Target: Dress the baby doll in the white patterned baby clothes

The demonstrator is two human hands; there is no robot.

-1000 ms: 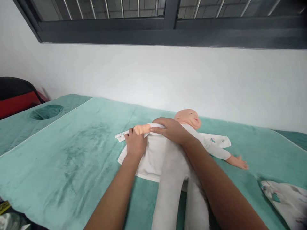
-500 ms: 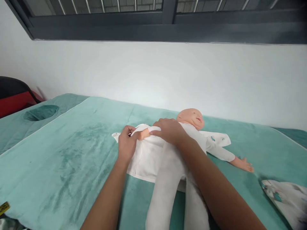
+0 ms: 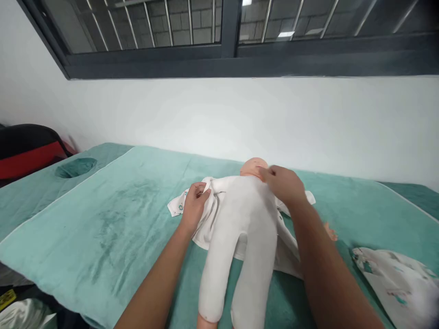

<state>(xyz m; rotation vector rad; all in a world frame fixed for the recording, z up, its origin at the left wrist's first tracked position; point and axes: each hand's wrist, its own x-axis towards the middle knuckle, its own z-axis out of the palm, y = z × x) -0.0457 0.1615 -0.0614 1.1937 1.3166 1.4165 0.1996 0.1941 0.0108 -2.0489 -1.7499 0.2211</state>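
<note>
A baby doll (image 3: 242,214) with a white cloth body lies on its back on the teal blanket (image 3: 103,214), head (image 3: 252,167) toward the wall. A white printed baby shirt (image 3: 180,206) is spread open beneath it. My left hand (image 3: 195,204) is closed on the shirt's left edge beside the doll's shoulder. My right hand (image 3: 283,183) rests on the doll's neck and right shoulder, fingers curled against the head. The doll's right hand (image 3: 329,232) peeks out past my forearm. Its left arm is hidden.
A folded patterned cloth (image 3: 391,278) lies on the blanket at the lower right. A round face hole (image 3: 76,167) shows in the bed at the far left, with a black and red bag (image 3: 27,151) behind it. The white wall and a barred window run along the back.
The doll's left arm, earlier bare at my left hand, is now out of sight under the cloth. My right hand has moved from the doll's chest up to its neck. The camera tilted.
</note>
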